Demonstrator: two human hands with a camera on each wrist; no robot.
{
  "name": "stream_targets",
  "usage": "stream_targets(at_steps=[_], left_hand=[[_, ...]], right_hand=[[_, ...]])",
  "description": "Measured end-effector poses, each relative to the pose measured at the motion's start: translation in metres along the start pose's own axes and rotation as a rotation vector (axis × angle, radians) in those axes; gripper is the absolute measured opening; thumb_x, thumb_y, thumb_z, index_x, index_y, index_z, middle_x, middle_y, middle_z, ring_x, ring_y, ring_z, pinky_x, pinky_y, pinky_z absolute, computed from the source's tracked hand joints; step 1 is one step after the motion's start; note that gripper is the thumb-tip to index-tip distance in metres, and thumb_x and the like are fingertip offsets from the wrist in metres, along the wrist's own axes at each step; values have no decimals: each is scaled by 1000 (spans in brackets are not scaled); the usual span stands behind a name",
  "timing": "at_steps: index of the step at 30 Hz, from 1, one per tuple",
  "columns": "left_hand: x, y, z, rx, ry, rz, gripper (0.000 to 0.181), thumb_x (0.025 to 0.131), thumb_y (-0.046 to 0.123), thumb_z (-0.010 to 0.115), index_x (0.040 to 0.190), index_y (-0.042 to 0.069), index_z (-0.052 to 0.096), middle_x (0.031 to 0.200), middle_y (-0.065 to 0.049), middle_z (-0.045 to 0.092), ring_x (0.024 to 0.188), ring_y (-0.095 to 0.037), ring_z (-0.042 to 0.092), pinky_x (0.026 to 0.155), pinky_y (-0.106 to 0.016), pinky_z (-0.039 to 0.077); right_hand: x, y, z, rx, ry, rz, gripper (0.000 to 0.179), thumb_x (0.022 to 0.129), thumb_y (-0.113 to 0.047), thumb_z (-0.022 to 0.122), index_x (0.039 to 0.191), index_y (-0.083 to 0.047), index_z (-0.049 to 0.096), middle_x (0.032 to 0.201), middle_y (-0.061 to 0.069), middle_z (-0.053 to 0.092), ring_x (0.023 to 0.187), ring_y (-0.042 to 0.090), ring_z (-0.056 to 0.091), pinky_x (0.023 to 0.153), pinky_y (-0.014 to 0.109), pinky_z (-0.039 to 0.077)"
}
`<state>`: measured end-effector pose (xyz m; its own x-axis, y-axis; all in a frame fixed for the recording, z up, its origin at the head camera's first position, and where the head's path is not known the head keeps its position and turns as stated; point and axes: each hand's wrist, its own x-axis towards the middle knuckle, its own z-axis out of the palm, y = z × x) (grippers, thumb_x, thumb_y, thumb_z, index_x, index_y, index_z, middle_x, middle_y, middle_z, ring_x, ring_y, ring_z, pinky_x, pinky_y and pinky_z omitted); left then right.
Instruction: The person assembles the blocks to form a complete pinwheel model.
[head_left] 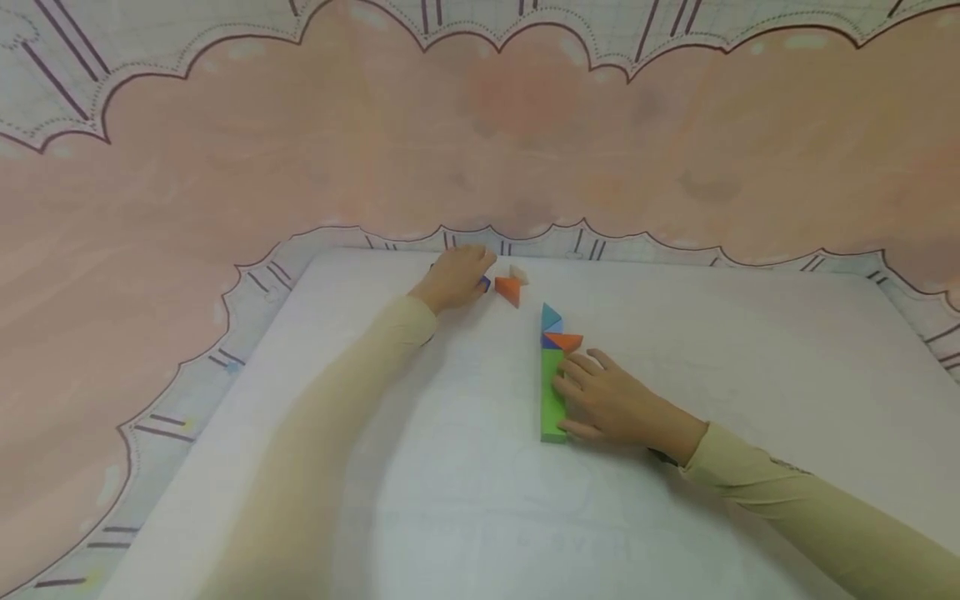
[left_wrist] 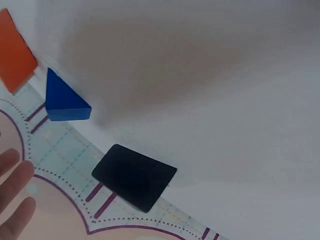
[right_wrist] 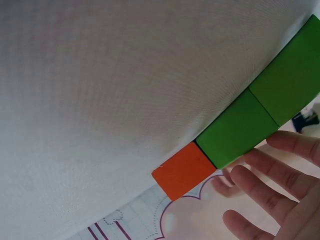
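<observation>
Sleeves [head_left: 307, 467] — right hand [head_left: 618, 406] touches green blocks [right_wrist: 237, 131], left hand [head_left: 453, 277] near blue prism [left_wrist: 65, 100]

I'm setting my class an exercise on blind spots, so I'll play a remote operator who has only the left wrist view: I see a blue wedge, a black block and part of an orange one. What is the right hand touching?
Observer: In the head view, the right hand has its fingers against the side of a green bar.
Operator: Does that bar look like one unbroken piece?
Observer: No, the right wrist view shows a seam across the green.
Operator: And what ends the row, farthest from the person?
Observer: A teal triangle, pointing away from the person in the head view.
</observation>
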<state>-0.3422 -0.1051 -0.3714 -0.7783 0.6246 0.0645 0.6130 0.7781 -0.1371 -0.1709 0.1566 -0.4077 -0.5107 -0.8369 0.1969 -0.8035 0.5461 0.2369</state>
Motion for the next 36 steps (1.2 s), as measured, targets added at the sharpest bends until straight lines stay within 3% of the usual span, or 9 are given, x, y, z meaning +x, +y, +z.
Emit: stream_targets(at_steps=[6,13,20,30,36], left_hand=[[24,1,6,-42,-81,-34,46,96,28,50,136,6,44,133,-16,50,127,-32,45,109,-46,34],[41,11,4,44,-132,-55,43,96,29,47,134,7,46,132,-15,50,127,-32,45,110,-44,33],[48,17,2,61,-105,-54,35,95,23,47,125,7,53,127,-14,53,119,-30,51,103,-42,40],[55,16,5,92,-125,-25,37,96,30,49,125,9,55,128,-15,53,117,-30,53,99,-43,43],[58,13,8,88,-134,2,45,96,44,46,123,8,56,122,-15,57,111,-29,56,96,-42,46]], right_hand=[[1,-1,-1,9,10,-8,52,86,-52,58,113,-8,57,116,12,58,111,29,53,95,50,44],[1,-2,-3,23,-21,4,52,86,-51,57,115,-7,56,118,13,57,113,30,52,96,52,43],[0,-1,-2,21,-4,8,52,85,-51,58,114,-7,56,117,12,58,112,29,53,95,51,44],[0,-1,-3,35,4,0,52,85,-51,58,114,-7,56,116,12,58,111,29,53,95,51,44],[0,0,-1,9,44,-16,51,84,-51,59,111,-8,56,113,11,58,108,28,53,94,49,45]])
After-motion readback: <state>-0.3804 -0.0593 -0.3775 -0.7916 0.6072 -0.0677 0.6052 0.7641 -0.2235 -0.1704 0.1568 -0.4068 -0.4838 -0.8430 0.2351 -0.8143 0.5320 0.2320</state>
